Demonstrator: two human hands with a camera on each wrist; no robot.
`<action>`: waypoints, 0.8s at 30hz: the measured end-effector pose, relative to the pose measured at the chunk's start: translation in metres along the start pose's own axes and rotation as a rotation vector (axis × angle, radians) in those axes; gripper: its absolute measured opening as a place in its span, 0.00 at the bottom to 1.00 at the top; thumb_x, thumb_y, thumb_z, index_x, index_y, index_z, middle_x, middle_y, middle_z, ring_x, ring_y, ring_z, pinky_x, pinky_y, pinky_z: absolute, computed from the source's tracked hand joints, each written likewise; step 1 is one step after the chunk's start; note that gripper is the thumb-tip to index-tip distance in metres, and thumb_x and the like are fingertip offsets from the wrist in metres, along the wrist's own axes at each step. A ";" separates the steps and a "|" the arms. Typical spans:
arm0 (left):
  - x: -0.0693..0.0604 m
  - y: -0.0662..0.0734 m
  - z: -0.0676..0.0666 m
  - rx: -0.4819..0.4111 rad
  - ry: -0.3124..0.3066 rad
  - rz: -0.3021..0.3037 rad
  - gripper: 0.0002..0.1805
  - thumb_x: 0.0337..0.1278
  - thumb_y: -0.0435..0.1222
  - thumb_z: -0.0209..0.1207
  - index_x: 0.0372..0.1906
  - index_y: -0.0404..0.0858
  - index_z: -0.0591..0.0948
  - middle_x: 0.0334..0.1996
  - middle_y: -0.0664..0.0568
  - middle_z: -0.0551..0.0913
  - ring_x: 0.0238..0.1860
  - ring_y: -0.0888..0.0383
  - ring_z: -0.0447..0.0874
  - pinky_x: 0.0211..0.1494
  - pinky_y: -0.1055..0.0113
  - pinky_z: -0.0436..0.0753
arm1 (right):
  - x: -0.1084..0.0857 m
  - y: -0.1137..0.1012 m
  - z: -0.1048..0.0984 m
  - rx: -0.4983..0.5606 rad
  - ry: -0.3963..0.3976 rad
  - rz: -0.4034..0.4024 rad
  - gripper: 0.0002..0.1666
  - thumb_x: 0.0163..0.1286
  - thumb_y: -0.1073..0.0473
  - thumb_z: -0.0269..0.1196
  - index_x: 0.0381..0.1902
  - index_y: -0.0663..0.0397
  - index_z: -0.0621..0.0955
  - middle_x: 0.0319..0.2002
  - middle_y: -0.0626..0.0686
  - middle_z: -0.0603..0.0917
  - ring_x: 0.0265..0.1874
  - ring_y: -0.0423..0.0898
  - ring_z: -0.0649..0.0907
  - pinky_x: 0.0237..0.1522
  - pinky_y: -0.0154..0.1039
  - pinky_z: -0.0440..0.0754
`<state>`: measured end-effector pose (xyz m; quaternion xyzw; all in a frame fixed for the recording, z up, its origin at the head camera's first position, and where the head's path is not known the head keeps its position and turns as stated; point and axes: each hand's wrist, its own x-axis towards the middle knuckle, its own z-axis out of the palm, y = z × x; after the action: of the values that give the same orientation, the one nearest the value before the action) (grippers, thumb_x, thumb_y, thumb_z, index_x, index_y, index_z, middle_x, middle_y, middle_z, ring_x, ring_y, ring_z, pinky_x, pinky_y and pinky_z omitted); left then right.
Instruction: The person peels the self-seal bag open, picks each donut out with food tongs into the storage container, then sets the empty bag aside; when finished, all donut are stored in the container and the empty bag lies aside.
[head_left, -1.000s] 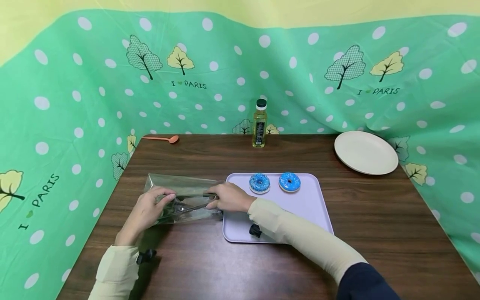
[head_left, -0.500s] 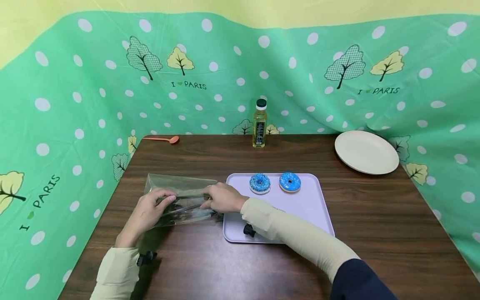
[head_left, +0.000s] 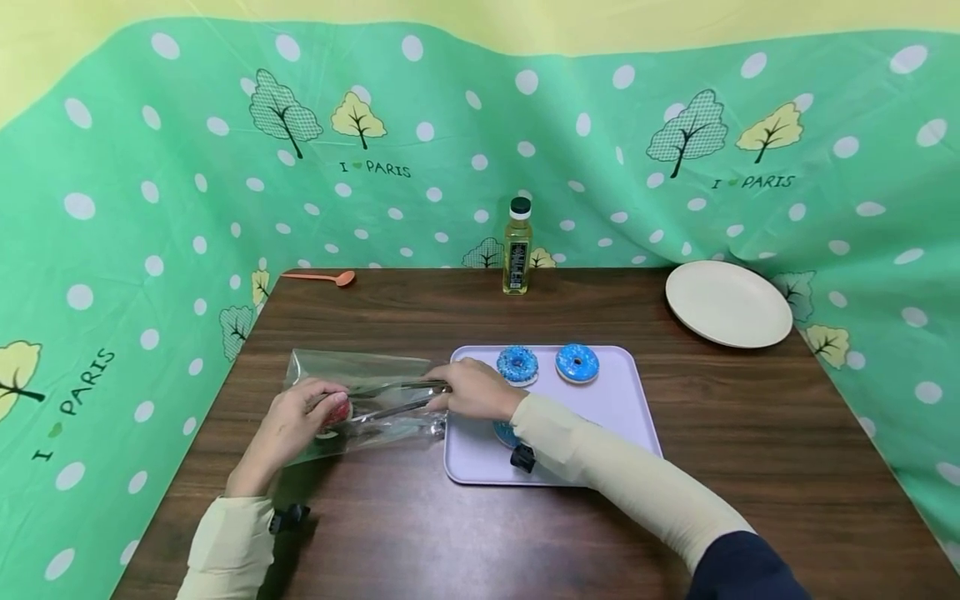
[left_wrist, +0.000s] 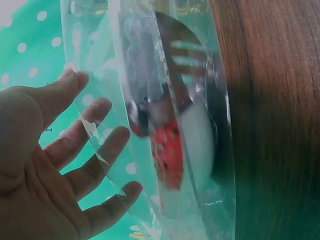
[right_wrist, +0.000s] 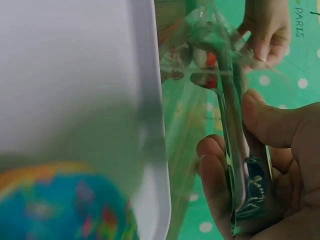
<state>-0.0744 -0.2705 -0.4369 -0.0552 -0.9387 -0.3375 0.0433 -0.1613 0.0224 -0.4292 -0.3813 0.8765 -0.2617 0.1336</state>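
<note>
On the left of the table lies a clear plastic bag (head_left: 352,365), its mouth facing the tray. My left hand (head_left: 296,421) pinches the bag's upper layer between thumb and index finger; the other fingers are spread in the left wrist view. My right hand (head_left: 476,390) grips metal tongs (right_wrist: 232,120) whose front ends reach into the bag. Inside the bag sits a red-topped doughnut (left_wrist: 169,155), near the tongs' slotted end (left_wrist: 185,50). Whether the tongs touch the doughnut is unclear through the plastic. Part of the doughnut hides behind my left thumb.
A lilac tray (head_left: 615,425) holds blue doughnuts, two at the back (head_left: 577,363) and one (head_left: 506,433) partly under my right wrist. Behind stand an oil bottle (head_left: 517,250) and a cream plate (head_left: 727,304). An orange spoon (head_left: 330,277) lies back left.
My right hand first shifted left, then drew back right with the tongs. The red-topped doughnut now shows in the bag beside my left thumb. My left hand has barely moved.
</note>
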 end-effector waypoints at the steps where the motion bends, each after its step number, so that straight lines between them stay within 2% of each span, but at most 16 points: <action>1: 0.000 0.000 0.000 -0.005 -0.002 -0.004 0.12 0.72 0.43 0.59 0.46 0.41 0.88 0.47 0.51 0.84 0.51 0.50 0.82 0.54 0.47 0.78 | -0.003 0.002 -0.002 -0.004 0.007 0.005 0.25 0.69 0.50 0.68 0.61 0.53 0.82 0.45 0.50 0.88 0.28 0.39 0.78 0.36 0.38 0.76; 3: 0.001 0.000 0.001 -0.009 -0.004 -0.009 0.12 0.72 0.42 0.60 0.46 0.41 0.88 0.47 0.50 0.84 0.52 0.49 0.81 0.55 0.47 0.78 | -0.010 0.006 -0.005 0.013 0.010 0.023 0.26 0.69 0.51 0.68 0.61 0.55 0.82 0.44 0.52 0.88 0.29 0.41 0.79 0.36 0.40 0.77; 6: 0.001 -0.001 0.003 -0.006 -0.005 -0.017 0.13 0.72 0.43 0.60 0.46 0.40 0.88 0.49 0.48 0.84 0.54 0.46 0.81 0.57 0.44 0.76 | -0.021 0.012 -0.011 0.022 0.019 0.053 0.25 0.70 0.52 0.68 0.61 0.56 0.82 0.50 0.54 0.87 0.31 0.41 0.80 0.38 0.41 0.77; 9: 0.002 0.000 0.004 0.006 -0.004 -0.017 0.13 0.72 0.43 0.60 0.46 0.39 0.88 0.49 0.46 0.84 0.55 0.44 0.81 0.57 0.43 0.76 | -0.032 0.017 -0.017 0.036 0.034 0.075 0.24 0.70 0.52 0.68 0.60 0.57 0.82 0.46 0.52 0.88 0.28 0.40 0.79 0.37 0.42 0.78; 14: 0.001 0.000 0.004 0.004 -0.010 -0.014 0.12 0.72 0.42 0.59 0.46 0.39 0.88 0.49 0.46 0.84 0.54 0.44 0.81 0.56 0.43 0.77 | -0.050 0.023 -0.027 0.049 0.074 0.091 0.22 0.70 0.54 0.68 0.59 0.57 0.83 0.40 0.49 0.88 0.33 0.39 0.83 0.38 0.42 0.82; 17: 0.001 0.000 0.004 0.008 -0.011 -0.009 0.13 0.73 0.42 0.59 0.47 0.39 0.88 0.49 0.46 0.84 0.53 0.44 0.81 0.55 0.43 0.78 | -0.061 0.026 -0.033 0.040 0.097 0.099 0.22 0.69 0.55 0.69 0.58 0.57 0.83 0.40 0.49 0.87 0.36 0.39 0.83 0.39 0.42 0.82; 24: 0.001 -0.001 0.002 0.027 -0.022 -0.019 0.16 0.73 0.45 0.57 0.48 0.39 0.87 0.50 0.46 0.84 0.53 0.44 0.81 0.54 0.43 0.78 | -0.082 0.030 -0.046 0.043 0.148 0.127 0.23 0.69 0.55 0.69 0.59 0.58 0.83 0.37 0.46 0.86 0.31 0.37 0.81 0.35 0.40 0.81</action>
<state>-0.0759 -0.2703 -0.4391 -0.0496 -0.9440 -0.3247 0.0306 -0.1435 0.1160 -0.4052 -0.3018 0.9004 -0.2991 0.0930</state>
